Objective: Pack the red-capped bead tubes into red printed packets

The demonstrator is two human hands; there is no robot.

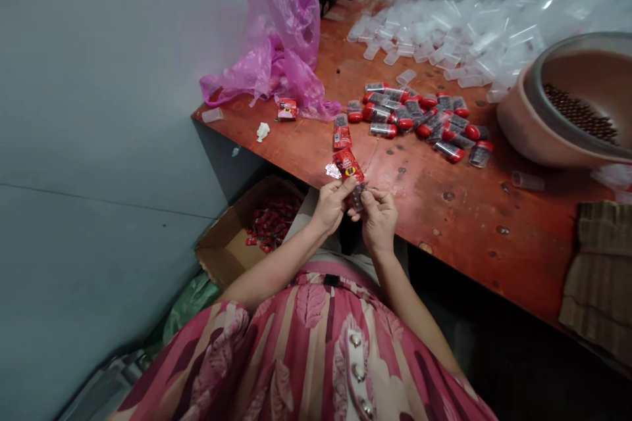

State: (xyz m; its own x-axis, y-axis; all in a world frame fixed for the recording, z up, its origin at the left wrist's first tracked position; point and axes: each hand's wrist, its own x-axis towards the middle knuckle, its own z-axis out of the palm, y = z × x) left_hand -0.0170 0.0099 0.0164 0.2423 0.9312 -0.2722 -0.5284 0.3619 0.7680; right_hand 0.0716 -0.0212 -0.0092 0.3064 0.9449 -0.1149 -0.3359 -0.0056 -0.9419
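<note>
Just off the table's front edge, my left hand (pixel 330 206) pinches a red label (pixel 348 163) where it meets a small clear container (pixel 357 197) of dark beads. My right hand (pixel 380 218) grips the same container from the other side, its fingers curled. Above them, another container with a red label (pixel 342 135) lies on the table. A silvery scrap (pixel 333 170) is beside the held label. Several filled containers with red caps (pixel 395 112) form a loose group to the right of the labels.
The red-brown table (pixel 474 230) carries many clear tubes (pixel 444 33), a large bowl (pixel 523 112) of brown beads, a pink bag (pixel 284 33), a stack of red packets (pixel 287 109) and brown cardboard (pixel 600 270). A carton (pixel 222 243) with red items stands below, left.
</note>
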